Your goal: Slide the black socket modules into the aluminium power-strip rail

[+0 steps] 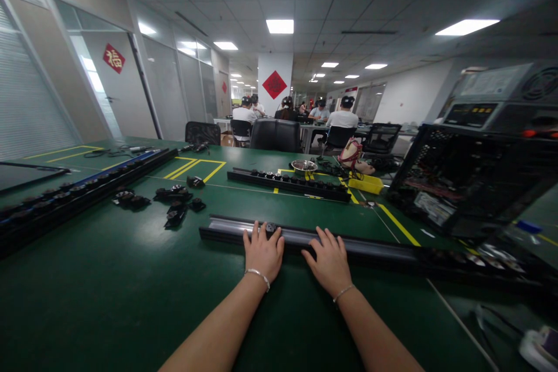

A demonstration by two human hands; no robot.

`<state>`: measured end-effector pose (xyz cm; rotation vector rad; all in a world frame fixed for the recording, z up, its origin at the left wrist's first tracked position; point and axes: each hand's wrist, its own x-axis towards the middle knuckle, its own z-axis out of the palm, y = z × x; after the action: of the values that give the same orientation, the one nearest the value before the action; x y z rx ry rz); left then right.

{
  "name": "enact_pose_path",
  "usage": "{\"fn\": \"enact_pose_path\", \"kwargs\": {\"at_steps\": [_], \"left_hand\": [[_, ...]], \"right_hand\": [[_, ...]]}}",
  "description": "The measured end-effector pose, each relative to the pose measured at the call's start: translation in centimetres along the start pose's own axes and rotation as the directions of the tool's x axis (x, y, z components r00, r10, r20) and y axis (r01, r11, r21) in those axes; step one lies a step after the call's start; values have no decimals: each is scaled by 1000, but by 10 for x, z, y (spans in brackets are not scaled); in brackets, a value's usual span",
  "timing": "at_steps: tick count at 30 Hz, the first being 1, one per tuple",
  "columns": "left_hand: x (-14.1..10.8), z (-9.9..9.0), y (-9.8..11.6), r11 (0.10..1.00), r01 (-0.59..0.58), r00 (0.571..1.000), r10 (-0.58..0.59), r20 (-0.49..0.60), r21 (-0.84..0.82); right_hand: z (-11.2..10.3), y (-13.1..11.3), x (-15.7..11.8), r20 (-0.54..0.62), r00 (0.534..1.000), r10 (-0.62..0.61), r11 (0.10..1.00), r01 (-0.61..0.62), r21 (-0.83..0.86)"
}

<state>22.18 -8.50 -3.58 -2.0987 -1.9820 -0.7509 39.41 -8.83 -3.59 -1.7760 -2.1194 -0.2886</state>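
Note:
A long black channel rail (pixel 370 249) lies across the green table in front of me. My left hand (pixel 265 256) rests over its left part, with thumb and fingers around a small black round part (pixel 271 228) seated in the channel. Over the rail's middle lies my right hand (pixel 330 261), fingers spread and touching the rail, with nothing seen in its grasp. Toward the right end, several dark parts with shiny faces (pixel 479 261) sit in the rail. Loose black parts (pixel 175 213) are scattered on the table to the left of the rail.
A shorter black rail (pixel 288 183) with several parts lies behind, near a metal dish (pixel 304 166) and a yellow tray (pixel 366 183). Another filled rail (pixel 87 197) runs along the left. An open computer case (pixel 471 180) stands at right. People (pixel 342 119) sit at farther tables.

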Motion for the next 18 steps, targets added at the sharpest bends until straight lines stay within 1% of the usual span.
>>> {"fn": "enact_pose_path", "kwargs": {"at_steps": [4, 9, 18], "left_hand": [[1, -2, -4, 1000, 21, 1000, -21, 9, 13], [4, -5, -10, 996, 88, 996, -88, 12, 23], [9, -8, -27, 987, 162, 987, -162, 13, 15]], "right_hand": [[1, 0, 0, -3, 1000, 3, 1000, -2, 11], [1, 0, 0, 4, 1000, 9, 1000, -9, 20], [1, 1, 0, -7, 1000, 0, 1000, 0, 18]]}}
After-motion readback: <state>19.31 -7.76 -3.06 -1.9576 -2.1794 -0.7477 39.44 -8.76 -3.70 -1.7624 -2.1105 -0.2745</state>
